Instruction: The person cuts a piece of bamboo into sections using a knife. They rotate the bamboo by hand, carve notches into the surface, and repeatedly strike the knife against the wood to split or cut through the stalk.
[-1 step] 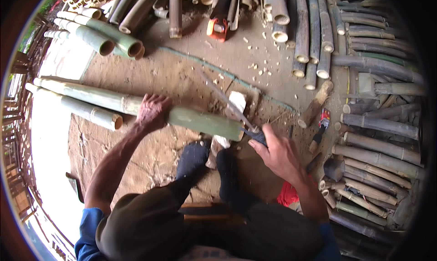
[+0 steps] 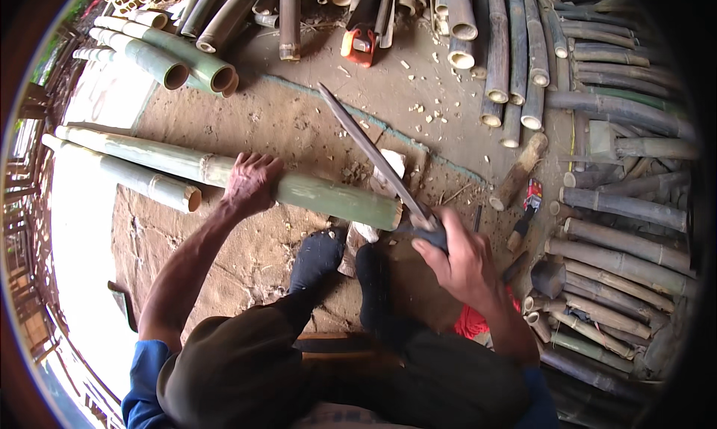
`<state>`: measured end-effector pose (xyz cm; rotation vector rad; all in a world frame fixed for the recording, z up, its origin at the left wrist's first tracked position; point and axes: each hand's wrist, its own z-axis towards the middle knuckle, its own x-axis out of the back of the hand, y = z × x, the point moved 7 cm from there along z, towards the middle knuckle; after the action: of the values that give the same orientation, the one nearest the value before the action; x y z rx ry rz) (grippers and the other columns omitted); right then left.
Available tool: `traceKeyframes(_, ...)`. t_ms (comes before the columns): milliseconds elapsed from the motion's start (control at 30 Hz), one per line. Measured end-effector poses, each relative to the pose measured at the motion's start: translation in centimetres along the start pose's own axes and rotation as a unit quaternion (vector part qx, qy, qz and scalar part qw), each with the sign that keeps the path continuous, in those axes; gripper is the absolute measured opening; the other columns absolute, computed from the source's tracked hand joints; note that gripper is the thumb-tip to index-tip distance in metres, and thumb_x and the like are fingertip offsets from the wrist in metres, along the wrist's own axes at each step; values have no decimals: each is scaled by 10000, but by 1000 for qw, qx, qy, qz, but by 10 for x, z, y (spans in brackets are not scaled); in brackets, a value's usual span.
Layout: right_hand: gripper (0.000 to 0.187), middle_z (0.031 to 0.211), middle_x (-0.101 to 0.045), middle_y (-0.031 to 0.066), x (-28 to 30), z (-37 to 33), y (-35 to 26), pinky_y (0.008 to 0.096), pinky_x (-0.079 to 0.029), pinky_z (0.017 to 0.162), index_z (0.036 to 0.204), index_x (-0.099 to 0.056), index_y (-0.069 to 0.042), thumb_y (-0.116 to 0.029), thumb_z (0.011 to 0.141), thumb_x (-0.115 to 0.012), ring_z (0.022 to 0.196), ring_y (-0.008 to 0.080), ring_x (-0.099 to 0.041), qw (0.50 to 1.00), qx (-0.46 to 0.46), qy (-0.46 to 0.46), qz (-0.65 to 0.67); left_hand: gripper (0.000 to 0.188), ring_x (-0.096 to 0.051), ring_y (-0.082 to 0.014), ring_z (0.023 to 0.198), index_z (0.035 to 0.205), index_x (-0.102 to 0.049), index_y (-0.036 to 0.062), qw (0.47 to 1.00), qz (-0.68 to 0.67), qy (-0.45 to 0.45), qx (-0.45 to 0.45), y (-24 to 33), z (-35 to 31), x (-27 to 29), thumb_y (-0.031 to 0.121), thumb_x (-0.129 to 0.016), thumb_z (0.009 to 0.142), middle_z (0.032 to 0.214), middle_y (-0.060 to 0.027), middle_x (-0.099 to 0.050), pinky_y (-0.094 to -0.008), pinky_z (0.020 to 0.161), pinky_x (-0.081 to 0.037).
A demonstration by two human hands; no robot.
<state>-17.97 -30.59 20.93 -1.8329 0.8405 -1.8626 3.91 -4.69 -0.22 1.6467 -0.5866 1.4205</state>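
Observation:
My left hand is closed over a long green bamboo pole, which runs from the far left to a cut end at the middle of the view. My right hand grips the dark handle of a long-bladed machete. Its blade slants up and left, passing close by the pole's cut end; whether they touch I cannot tell. Under that end, between my dark-covered feet, stands a pale block. A second bamboo pole lies alongside the first at the left.
Stacked bamboo poles line the right side, with more bamboo at the back. An orange-handled saw lies at the far middle. A short log, a red-and-black tool and red cloth are at my right. Chips dot the ground.
The machete blade has swung slightly, its tip now farther up and left. My right hand has shifted a little right and down; the left hand and pole stay put.

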Motion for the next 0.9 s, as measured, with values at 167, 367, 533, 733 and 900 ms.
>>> traceKeyframes(167, 394, 835, -732, 282, -50, -26, 107, 606, -582, 685, 1156, -539, -31, -401, 1074, -647, 796, 502, -746, 979, -81, -96, -161, 187, -662, -339, 975, 1037, -648, 110, 1000, 0, 21, -19, 9, 10, 4, 125, -735, 873, 965, -112, -680, -493, 906, -462)
traceKeyframes(367, 423, 878, -734, 289, -20, 2, 25, 583, -582, 656, 1189, -527, 1, -377, 1071, -676, 815, 511, -748, 992, -39, -89, -78, 247, -646, -335, 989, 1064, -637, 126, 997, 17, 68, -9, 5, -4, 5, 137, -746, 842, 988, -115, -659, -493, 915, -459)
traceKeyframes(533, 432, 905, -753, 251, -37, -30, 62, 532, -605, 682, 1198, -541, 11, -362, 1054, -705, 824, 447, -777, 988, 13, -44, -150, 253, -643, -337, 1021, 1083, -634, 129, 998, 14, 66, -11, 16, -1, 6, 134, -737, 852, 999, -118, -654, -494, 931, -459)
traceKeyframes(733, 391, 890, -751, 265, -32, -30, 90, 574, -593, 690, 1166, -543, -18, -357, 1053, -702, 824, 462, -771, 952, -131, -161, -224, 290, -629, -329, 1035, 1100, -625, 124, 998, 19, 52, -2, 7, -9, -5, 161, -755, 843, 1018, -119, -634, -498, 972, -462)
traceKeyframes(900, 356, 892, -743, 290, 8, -9, -3, 581, -585, 687, 1134, -520, -42, -350, 1065, -684, 838, 493, -753, 999, 12, 21, -23, 463, -621, -335, 1115, 1266, -628, 107, 992, 65, 109, 4, 10, -19, -4, 189, -771, 834, 1141, -126, -643, -533, 1050, -452)
